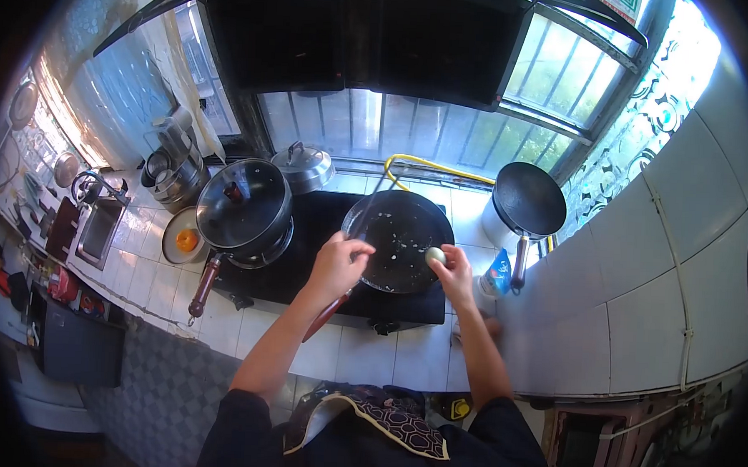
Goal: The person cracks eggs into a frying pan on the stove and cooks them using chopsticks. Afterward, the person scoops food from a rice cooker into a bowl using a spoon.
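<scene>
My right hand (456,275) pinches a pale, slightly greenish egg (435,254) at the right rim of a black frying pan (403,243). Small white bits are scattered over the pan's dark bottom, and its reddish-brown handle (327,315) points toward me, below my left wrist. Over the pan's left rim is my left hand (339,264), its fingers closed. Thin dark sticks, seemingly chopsticks (375,198), run up and away from it; the gripped ends are hidden by the hand. The pan sits on the right side of a black stove (308,218).
A lidded pan (243,203) stands on the left burner, near a plate (173,246) with an orange item. Behind are a metal lid (303,165) and yellow hose (435,165). At right, another pan (530,199) rests on a pot near a blue packet (497,275).
</scene>
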Action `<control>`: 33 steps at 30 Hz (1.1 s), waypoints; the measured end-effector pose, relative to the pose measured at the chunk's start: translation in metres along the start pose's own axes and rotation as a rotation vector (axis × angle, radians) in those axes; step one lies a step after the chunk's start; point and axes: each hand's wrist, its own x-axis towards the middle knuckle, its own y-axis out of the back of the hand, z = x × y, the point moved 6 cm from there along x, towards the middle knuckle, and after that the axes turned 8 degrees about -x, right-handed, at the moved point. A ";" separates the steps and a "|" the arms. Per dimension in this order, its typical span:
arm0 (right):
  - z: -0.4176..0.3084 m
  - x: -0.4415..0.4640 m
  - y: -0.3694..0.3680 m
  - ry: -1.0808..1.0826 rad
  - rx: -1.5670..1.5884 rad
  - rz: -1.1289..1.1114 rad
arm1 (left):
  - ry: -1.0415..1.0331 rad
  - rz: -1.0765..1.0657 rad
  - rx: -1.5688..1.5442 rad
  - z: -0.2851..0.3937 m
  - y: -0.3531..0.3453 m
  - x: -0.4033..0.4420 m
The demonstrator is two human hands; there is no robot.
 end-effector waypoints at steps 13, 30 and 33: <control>-0.066 0.062 -0.056 -0.283 0.692 -0.769 | -0.215 -0.133 -0.132 -0.016 -0.035 0.073; -0.028 0.075 -0.101 0.086 0.098 -0.348 | -0.026 -0.017 -0.055 -0.087 -0.075 0.089; -0.015 0.073 -0.114 0.068 0.081 -0.357 | -0.004 -0.002 -0.049 -0.100 -0.080 0.088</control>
